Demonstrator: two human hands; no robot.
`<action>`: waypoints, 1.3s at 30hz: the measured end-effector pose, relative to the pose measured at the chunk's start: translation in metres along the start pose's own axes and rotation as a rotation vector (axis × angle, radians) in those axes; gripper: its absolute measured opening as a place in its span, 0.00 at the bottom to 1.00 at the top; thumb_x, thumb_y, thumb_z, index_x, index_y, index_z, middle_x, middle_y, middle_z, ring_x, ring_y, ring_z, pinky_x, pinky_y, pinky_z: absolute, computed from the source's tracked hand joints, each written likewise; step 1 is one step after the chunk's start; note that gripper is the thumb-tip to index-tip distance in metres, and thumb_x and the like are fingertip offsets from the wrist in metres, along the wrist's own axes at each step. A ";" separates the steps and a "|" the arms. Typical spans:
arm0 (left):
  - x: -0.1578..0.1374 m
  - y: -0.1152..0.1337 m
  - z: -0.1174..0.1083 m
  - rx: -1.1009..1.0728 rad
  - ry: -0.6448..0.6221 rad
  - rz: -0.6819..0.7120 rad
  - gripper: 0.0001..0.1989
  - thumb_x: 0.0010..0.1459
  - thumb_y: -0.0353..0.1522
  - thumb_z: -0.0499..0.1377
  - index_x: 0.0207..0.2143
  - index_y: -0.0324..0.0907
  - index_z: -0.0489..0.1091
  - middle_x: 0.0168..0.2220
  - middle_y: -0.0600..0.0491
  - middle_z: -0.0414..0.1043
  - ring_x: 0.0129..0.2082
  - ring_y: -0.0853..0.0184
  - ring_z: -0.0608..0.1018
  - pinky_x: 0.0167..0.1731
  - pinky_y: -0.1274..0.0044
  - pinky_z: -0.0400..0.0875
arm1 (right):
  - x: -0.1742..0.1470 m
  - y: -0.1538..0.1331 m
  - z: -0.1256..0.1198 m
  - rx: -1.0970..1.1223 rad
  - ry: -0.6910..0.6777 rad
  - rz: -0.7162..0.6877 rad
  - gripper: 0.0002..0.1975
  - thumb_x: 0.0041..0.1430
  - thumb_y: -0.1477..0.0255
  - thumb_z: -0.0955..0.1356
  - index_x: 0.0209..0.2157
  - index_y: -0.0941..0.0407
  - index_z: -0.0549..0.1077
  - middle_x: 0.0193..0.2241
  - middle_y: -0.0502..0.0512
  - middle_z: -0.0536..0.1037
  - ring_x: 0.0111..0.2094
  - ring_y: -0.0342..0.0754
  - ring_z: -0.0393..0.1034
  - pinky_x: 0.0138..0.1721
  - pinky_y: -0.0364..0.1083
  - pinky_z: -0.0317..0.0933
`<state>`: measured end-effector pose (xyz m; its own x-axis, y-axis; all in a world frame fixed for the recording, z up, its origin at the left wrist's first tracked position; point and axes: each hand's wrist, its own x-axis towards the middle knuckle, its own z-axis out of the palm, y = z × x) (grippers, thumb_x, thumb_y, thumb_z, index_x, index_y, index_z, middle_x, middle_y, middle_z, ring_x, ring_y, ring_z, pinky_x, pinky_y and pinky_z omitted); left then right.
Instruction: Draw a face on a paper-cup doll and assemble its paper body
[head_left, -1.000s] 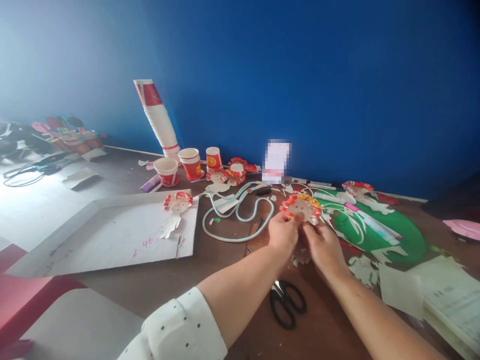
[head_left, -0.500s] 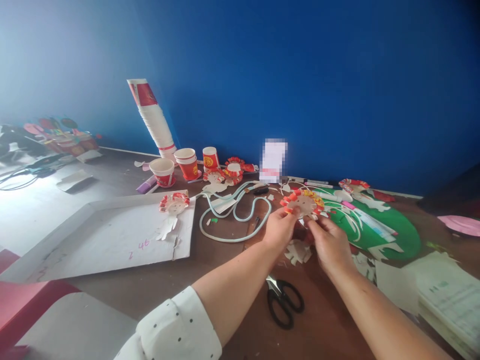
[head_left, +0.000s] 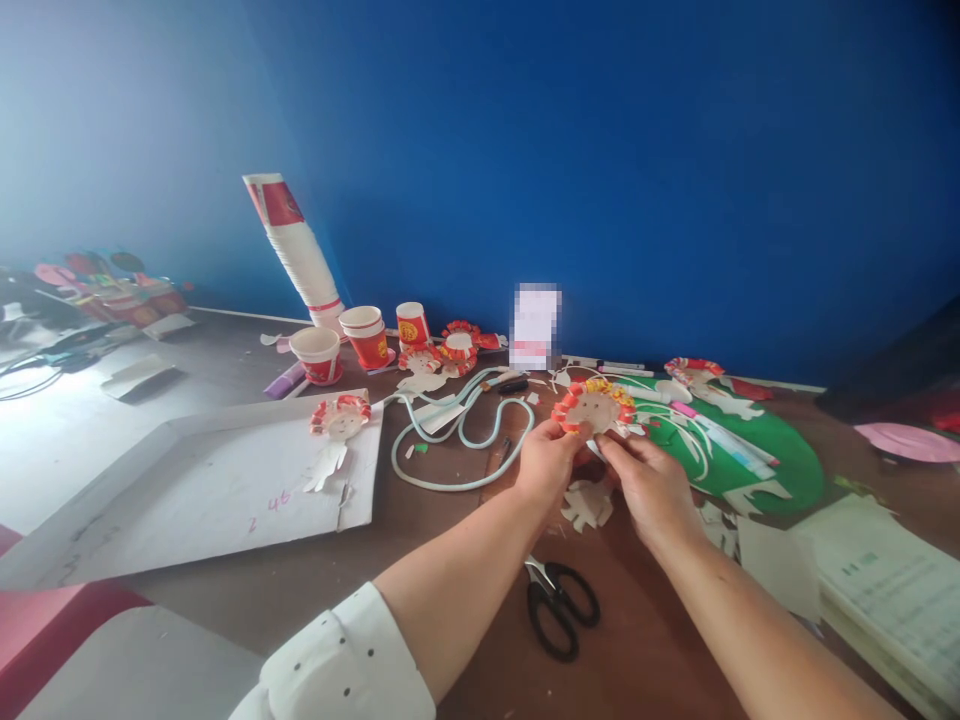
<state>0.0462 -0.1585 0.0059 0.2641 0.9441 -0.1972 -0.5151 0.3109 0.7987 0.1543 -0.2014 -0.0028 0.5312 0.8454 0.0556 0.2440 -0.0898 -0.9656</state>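
A: Which piece is being worked on, and where is it held?

B: A fringed paper disc [head_left: 591, 408], edged with red and yellow curls, is held up above the bench [head_left: 637, 655], between the pale cable [head_left: 448, 487] and the green sheet [head_left: 787, 455].

A: What step seems to be in hand?

B: By judgement, the lower edge is being handled: the disc is steadied by the left hand [head_left: 550, 455] while the rim is attended to by the right hand [head_left: 651, 485]. For the next move, a light, even hold seems called for, since thin paper is easily creased.

A: How are the hands set?

B: Both are nearly closed in pinches. The disc's lower left is gripped by the left, with the thumb laid over its face; the lower edge is pinched by the fingertips of the right. The forearms are stretched forward and angled inward, so that the hands are brought close together.

A: And below them?

B: A cut paper piece [head_left: 587, 506] is seen; whether it is joined to the disc cannot be told. Scissors [head_left: 556, 590] are laid nearer the person.
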 end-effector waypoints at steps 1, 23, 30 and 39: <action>-0.001 0.001 0.000 0.003 0.002 -0.003 0.17 0.39 0.38 0.71 0.30 0.37 0.75 0.28 0.52 0.73 0.24 0.73 0.71 0.27 0.80 0.67 | 0.000 0.000 0.000 -0.011 -0.002 0.005 0.20 0.48 0.54 0.71 0.34 0.56 0.79 0.22 0.50 0.77 0.23 0.46 0.67 0.25 0.45 0.59; -0.010 -0.009 0.011 -0.069 0.125 0.047 0.10 0.46 0.29 0.66 0.33 0.39 0.73 0.29 0.51 0.75 0.28 0.68 0.75 0.35 0.75 0.71 | -0.015 -0.031 0.017 -0.301 0.102 -0.098 0.13 0.43 0.58 0.65 0.22 0.54 0.71 0.18 0.54 0.74 0.23 0.51 0.67 0.28 0.47 0.58; -0.007 -0.018 0.011 -0.048 0.174 0.108 0.10 0.46 0.30 0.65 0.34 0.39 0.73 0.25 0.54 0.71 0.25 0.70 0.72 0.30 0.77 0.68 | -0.017 -0.033 0.021 -0.295 0.072 -0.026 0.18 0.42 0.58 0.64 0.27 0.56 0.75 0.24 0.59 0.78 0.30 0.55 0.72 0.34 0.49 0.61; -0.005 -0.005 0.006 0.118 0.087 0.041 0.09 0.47 0.33 0.65 0.31 0.38 0.74 0.29 0.50 0.74 0.28 0.67 0.75 0.31 0.77 0.70 | -0.013 -0.025 0.015 -0.229 0.114 0.003 0.18 0.43 0.59 0.66 0.32 0.57 0.76 0.27 0.58 0.80 0.31 0.54 0.73 0.34 0.48 0.63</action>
<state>0.0525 -0.1652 0.0057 0.1709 0.9632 -0.2075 -0.4229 0.2619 0.8675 0.1297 -0.2021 0.0166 0.6169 0.7814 0.0940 0.4131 -0.2197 -0.8838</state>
